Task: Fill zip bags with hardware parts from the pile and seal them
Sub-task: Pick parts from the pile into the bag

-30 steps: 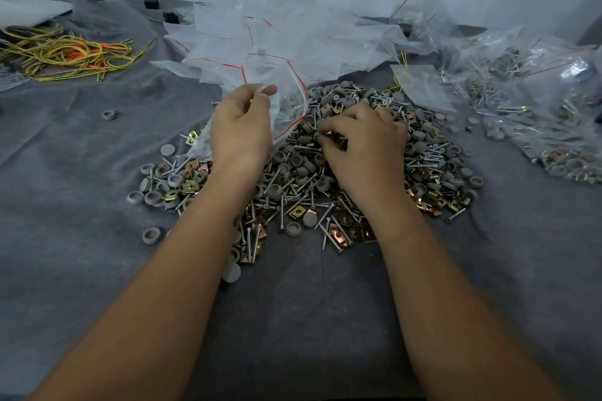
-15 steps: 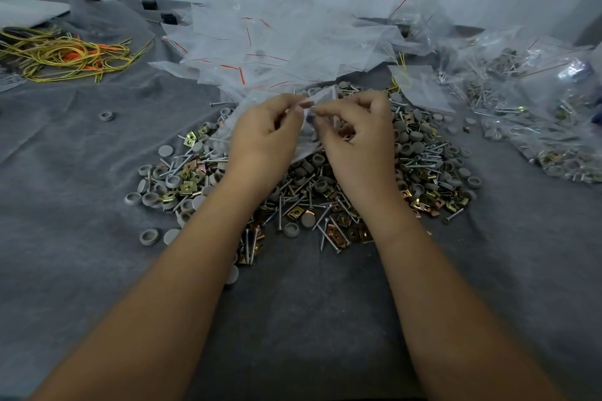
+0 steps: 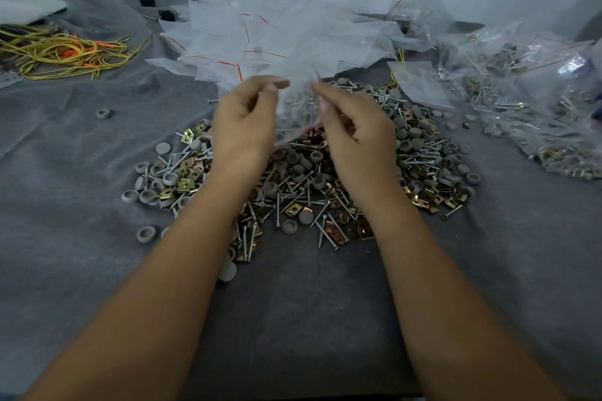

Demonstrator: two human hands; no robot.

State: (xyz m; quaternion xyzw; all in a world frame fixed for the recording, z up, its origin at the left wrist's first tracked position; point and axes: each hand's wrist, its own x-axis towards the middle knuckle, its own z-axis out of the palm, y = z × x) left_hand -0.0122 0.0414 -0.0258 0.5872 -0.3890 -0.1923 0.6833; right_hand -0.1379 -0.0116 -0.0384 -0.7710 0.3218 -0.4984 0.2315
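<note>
Grey cloth (image 3: 81,270) covers the bench; yellow cords (image 3: 62,52) lie at its far left corner. My left hand (image 3: 242,127) and right hand (image 3: 356,137) each pinch the clear zip bag (image 3: 298,107) above the hardware pile (image 3: 303,185) mid-bench. I should pull its mouth apart evenly. Filled bags (image 3: 537,101) sit far right

No legible text or labels anywhere

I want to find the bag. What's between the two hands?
In the head view, a clear zip bag hangs between the left hand and right hand, each pinching its top edge.
</note>
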